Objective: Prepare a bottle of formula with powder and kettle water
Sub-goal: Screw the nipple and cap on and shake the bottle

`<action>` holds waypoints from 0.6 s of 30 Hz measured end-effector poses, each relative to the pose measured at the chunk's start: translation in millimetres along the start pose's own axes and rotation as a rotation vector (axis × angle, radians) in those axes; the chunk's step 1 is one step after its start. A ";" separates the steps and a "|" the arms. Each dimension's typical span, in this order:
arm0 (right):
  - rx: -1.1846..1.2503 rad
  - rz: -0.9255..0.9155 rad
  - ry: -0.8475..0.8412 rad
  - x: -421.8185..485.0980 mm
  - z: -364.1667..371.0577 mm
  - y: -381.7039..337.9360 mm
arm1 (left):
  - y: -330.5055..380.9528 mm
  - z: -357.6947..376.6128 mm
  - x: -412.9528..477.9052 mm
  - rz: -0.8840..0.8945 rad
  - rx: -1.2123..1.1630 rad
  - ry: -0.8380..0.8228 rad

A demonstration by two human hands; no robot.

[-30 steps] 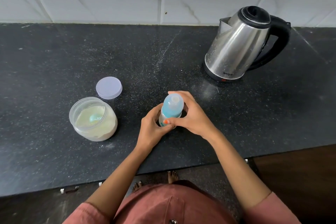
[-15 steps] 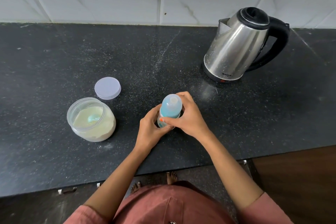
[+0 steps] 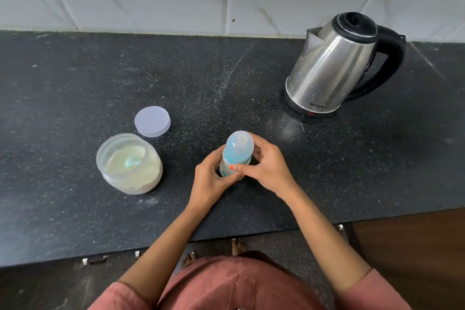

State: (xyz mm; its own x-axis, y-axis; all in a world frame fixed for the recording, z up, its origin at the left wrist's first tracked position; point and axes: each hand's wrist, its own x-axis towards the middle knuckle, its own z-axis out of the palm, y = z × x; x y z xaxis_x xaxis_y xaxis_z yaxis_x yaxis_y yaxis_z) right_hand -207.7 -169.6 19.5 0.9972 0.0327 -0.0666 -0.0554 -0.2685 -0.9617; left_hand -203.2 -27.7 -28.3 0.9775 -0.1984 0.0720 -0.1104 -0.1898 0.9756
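Bottle (image 3: pixel 237 152), capped, stood on the counter (image 3: pixel 75 83) in front of the kettle (image 3: pixel 334 68), its body grasped by the left hand (image 3: pixel 211 180) and its collar by the right hand (image 3: pixel 268 167); the powder jar (image 3: pixel 129 166), left of the kettle, lay open, filling apparently undone.

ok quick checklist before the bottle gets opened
1. Bottle steadied: left hand grips its body, ok.
2. Grip on the top: right hand is curled round the blue collar, ok.
3. Bottle ready for powder: clear cap and collar are on, not ok.
4. Powder jar open, scoop lying in the powder, jar lid on the counter beside it: ok.
5. Kettle upright on its base, lid shut: ok.
6. Water in the kettle: cannot tell.
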 end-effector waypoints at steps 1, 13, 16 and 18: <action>0.023 -0.004 0.052 -3.2 4.2 -0.1 | -0.5 0.3 -0.1 0.003 0.004 0.001; -0.050 -0.016 -0.210 9.4 -7.7 -6.1 | 1.0 -1.5 1.9 -0.026 -0.055 -0.078; -0.028 0.006 -0.323 16.2 -15.0 -4.2 | -1.9 -3.5 3.0 -0.037 -0.060 -0.106; -0.031 0.007 -0.281 17.4 -16.6 -0.3 | -2.0 -3.7 2.8 -0.034 -0.052 -0.104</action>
State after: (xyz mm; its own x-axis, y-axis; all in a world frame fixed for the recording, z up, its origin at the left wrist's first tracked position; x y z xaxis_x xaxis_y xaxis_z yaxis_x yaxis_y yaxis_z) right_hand -189.5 -184.9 23.1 0.9437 0.2955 -0.1484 -0.0564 -0.2984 -0.9528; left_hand -199.6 -24.4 -29.4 0.9561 -0.2923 0.0193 -0.0654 -0.1486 0.9867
